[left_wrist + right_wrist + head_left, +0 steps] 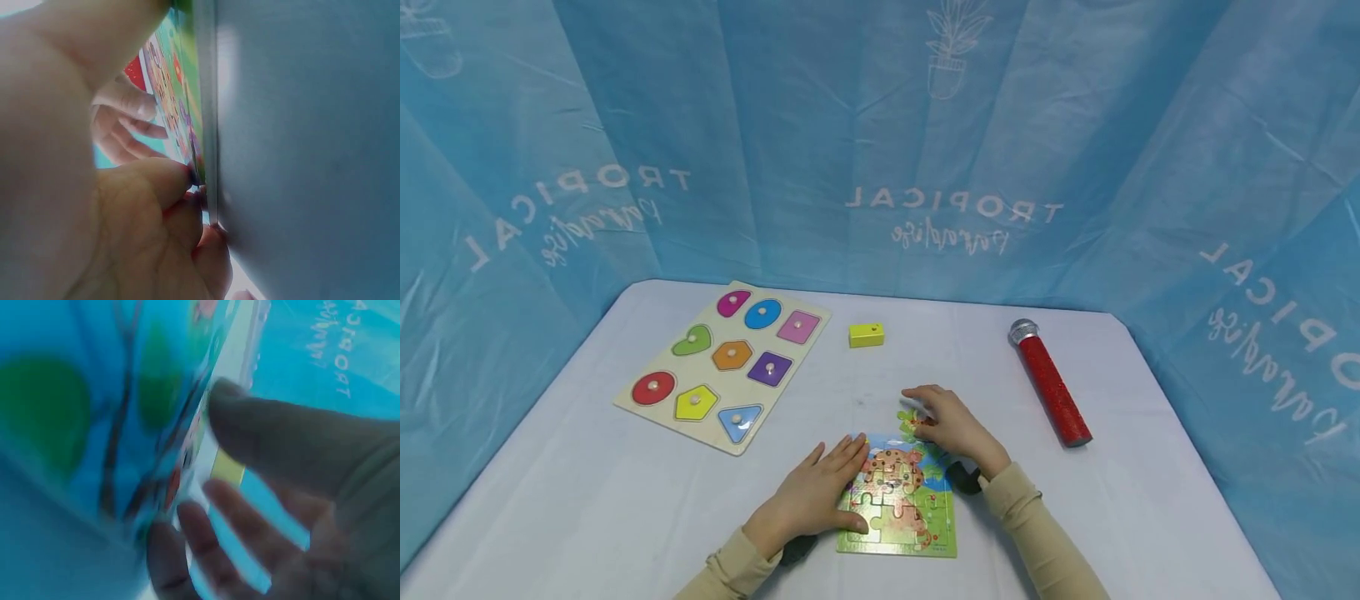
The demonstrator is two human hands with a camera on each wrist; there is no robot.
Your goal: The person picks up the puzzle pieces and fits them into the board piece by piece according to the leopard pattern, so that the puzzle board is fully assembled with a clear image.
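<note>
A jigsaw puzzle (898, 500) with a cartoon spotted animal on a green and blue ground lies in its tray at the near middle of the table. My left hand (820, 487) rests along the puzzle's left side, fingers stretched forward and thumb over its lower left. In the left wrist view, fingertips (212, 240) touch the board's edge. Just beyond the puzzle's top edge, my right hand (955, 429) pinches a green puzzle piece (906, 423) near its thumb, index finger reaching out past it. The right wrist view shows the right thumb (228, 403) close to the board's surface.
A cream shape board (730, 437) with colourful knobbed shapes lies at the left. A yellow block (867, 336) sits at the back middle, and a red toy microphone (1051, 385) at the right. Blue curtains (880, 150) surround the white table (587, 500).
</note>
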